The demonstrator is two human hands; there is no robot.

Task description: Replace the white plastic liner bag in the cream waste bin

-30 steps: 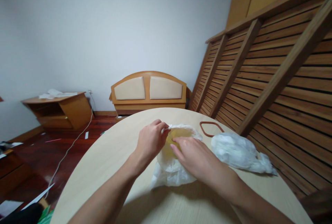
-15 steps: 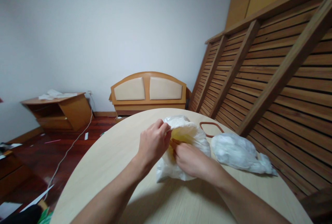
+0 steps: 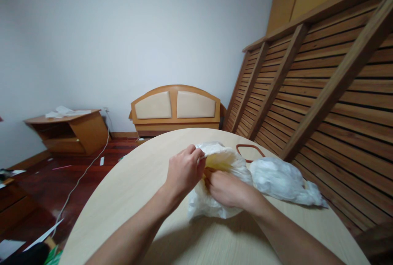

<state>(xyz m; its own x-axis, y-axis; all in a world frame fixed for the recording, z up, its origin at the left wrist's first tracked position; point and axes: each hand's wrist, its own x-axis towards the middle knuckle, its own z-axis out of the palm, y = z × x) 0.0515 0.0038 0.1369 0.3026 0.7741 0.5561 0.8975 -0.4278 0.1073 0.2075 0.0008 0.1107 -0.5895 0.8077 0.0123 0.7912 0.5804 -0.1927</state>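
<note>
A white plastic bag (image 3: 211, 207) with a yellowish inside stands on the round pale table (image 3: 138, 175), its mouth tilted toward me. My left hand (image 3: 186, 171) is closed, pinching the left edge of that mouth. Inside the opening is my right hand (image 3: 222, 187); its fingertips are hidden in the bag, so what they hold, if anything, does not show. Just right of the bag lies a second, tied plastic bag (image 3: 281, 181), whitish and stuffed. Behind it is a brown loop-shaped band (image 3: 250, 147), flat on the tabletop.
A slatted wooden frame (image 3: 307, 93) leans along the right side. Past the table stands a headboard (image 3: 175, 107) with two cream panels. A low wooden cabinet (image 3: 67, 134) with white paper on top is at left, near a cable (image 3: 81, 179) on the floor.
Both hands and the bag have shifted slightly to the right and toward me. My right hand stays in the bag's mouth, and my left keeps its pinch on the edge.
</note>
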